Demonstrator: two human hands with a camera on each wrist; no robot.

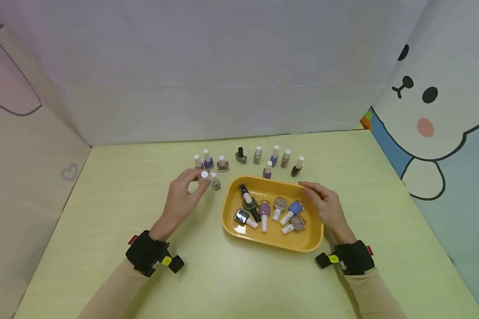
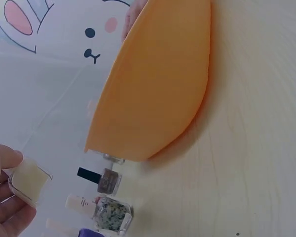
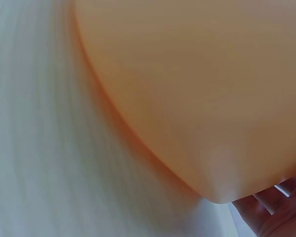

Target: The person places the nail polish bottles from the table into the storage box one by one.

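Between the thumb and fingers of my left hand (image 1: 182, 195) is a small nail polish bottle (image 2: 30, 181) with pale cream contents; its white cap (image 1: 204, 175) points up in the head view. Just right of it stands a glitter nail polish bottle (image 1: 215, 182) with dark flecks. My right hand (image 1: 328, 207) holds the far right corner of a yellow tray (image 1: 259, 241), fingers along the outer wall and thumb at the rim. Inside the tray lie several nail polish bottles, among them a mauve one (image 1: 265, 208), a blue one (image 1: 295, 207) and a green one (image 1: 250, 204).
Behind the tray several bottles stand in a loose row, including a black-capped one (image 1: 241, 156), a dark one (image 1: 297, 167) and a purple one (image 1: 267, 170). More stand beyond my left hand, such as a brownish one (image 1: 222, 165). A white cloth (image 1: 223, 88) hangs along the table's back edge.
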